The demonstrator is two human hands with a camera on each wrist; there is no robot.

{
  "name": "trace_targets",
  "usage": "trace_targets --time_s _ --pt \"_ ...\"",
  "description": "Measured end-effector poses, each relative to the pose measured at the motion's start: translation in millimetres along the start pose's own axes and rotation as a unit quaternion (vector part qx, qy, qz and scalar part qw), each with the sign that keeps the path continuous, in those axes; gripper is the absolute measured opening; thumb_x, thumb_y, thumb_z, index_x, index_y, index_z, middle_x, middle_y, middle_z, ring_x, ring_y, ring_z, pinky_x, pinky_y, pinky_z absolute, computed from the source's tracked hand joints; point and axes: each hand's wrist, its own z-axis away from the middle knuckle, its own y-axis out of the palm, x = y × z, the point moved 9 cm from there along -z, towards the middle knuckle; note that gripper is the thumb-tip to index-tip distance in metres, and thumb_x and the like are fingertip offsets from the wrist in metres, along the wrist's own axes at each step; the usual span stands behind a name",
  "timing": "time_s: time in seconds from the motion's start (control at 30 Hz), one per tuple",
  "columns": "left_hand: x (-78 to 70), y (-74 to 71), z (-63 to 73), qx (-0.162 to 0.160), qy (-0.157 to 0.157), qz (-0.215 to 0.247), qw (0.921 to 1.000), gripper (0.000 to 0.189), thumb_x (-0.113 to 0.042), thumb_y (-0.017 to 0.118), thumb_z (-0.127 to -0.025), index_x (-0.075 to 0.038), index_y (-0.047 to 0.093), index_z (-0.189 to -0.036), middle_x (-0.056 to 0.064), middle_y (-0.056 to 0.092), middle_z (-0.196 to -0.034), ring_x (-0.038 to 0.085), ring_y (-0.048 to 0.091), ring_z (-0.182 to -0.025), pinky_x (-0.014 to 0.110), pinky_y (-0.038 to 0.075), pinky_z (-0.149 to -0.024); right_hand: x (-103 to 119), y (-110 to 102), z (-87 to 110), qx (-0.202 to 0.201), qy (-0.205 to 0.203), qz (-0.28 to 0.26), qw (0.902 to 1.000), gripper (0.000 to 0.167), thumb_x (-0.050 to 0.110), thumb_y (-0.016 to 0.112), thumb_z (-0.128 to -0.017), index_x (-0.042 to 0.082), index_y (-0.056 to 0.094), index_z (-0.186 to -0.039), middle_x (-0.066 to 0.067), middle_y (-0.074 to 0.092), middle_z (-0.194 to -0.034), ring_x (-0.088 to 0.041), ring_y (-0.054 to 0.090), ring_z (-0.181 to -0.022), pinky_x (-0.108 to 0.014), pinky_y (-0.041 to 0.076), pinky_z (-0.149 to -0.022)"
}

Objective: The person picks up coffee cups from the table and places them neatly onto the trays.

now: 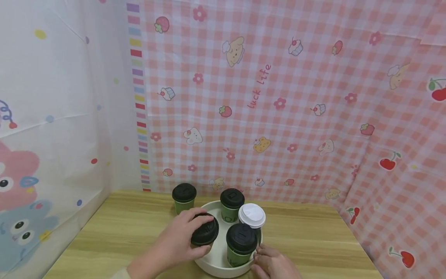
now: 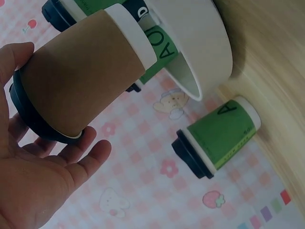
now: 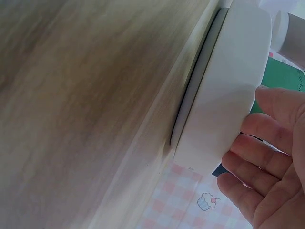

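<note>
My left hand (image 1: 181, 238) grips a brown paper cup (image 2: 86, 76) by its black lid (image 1: 205, 229), thumb on one side and fingers on the other. This cup hangs tilted over the left side of a round white tray (image 1: 223, 272). Inside the tray stand a green cup with a black lid (image 1: 238, 259) at the front and another green cup (image 1: 230, 214) at the back. A white-lidded cup (image 1: 252, 215) is at the tray's right side. With relaxed fingers, my right hand (image 1: 275, 263) touches the tray's right rim (image 3: 228, 95).
One more green cup with a black lid (image 1: 184, 205) stands on the wooden table (image 1: 306, 240), behind and left of the tray. A pink checked cloth (image 1: 244, 128) hangs along the table's back edge, and a white patterned cloth (image 1: 62, 155) hangs on the left.
</note>
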Motion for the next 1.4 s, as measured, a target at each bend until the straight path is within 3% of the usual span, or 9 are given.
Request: trace_targets --time_s 0.2,0.43,0.67,1.07,1.4 --pt "-0.7 9.4 -2.1 0.011 -0.015 0.015 0.9997 0.063 -0.035 0.094 -0.076 -0.025 0.071 -0.133 -0.002 0.065 -0.138 0.018 0.064 -0.112 0.043 0.059 -0.091 -3 3 -0.6 0.027 0.021 -0.016 0.9993 0.022 0.035 0.072 -0.101 0.022 0.085 -0.112 -0.003 0.08 -0.125 -0.032 0.073 -0.125 -0.048 0.064 -0.098" --pt "0.2 18.3 -2.7 0.017 -0.018 0.026 0.9993 0.064 -0.034 0.095 -0.075 -0.024 0.07 -0.134 0.0 0.066 -0.138 0.02 0.065 -0.113 0.044 0.06 -0.093 -3 4 -1.0 0.03 0.019 -0.019 0.9992 0.023 0.034 0.072 -0.101 0.02 0.085 -0.113 -0.004 0.08 -0.125 -0.032 0.073 -0.125 -0.048 0.064 -0.098" --pt "0.6 25.5 -2.1 0.012 -0.014 0.029 0.9994 0.067 -0.034 0.096 -0.073 -0.022 0.07 -0.133 0.0 0.065 -0.137 0.021 0.066 -0.118 0.045 0.06 -0.098 -1 1 -0.4 0.01 0.005 -0.008 0.9999 0.02 0.031 0.073 -0.1 0.021 0.085 -0.111 -0.004 0.08 -0.123 -0.031 0.074 -0.123 -0.047 0.064 -0.097" --pt "5.7 38.4 -2.0 0.035 -0.035 0.035 0.9981 0.067 -0.035 0.094 -0.076 -0.022 0.069 -0.136 0.0 0.065 -0.139 0.023 0.065 -0.124 0.05 0.059 -0.103 2 -2 1.8 -0.03 -0.012 0.015 0.9993 0.017 0.027 0.076 -0.096 0.019 0.086 -0.109 -0.003 0.081 -0.119 -0.03 0.076 -0.119 -0.044 0.065 -0.094" --pt "8.8 47.3 0.3 0.05 -0.036 0.043 0.9972 0.066 -0.035 0.094 -0.077 -0.021 0.069 -0.137 -0.002 0.063 -0.138 0.02 0.065 -0.123 0.045 0.06 -0.101 1 -1 0.8 -0.019 -0.014 0.015 0.9996 0.019 0.027 0.075 -0.098 0.018 0.085 -0.11 -0.006 0.081 -0.121 -0.031 0.075 -0.12 -0.045 0.065 -0.096"
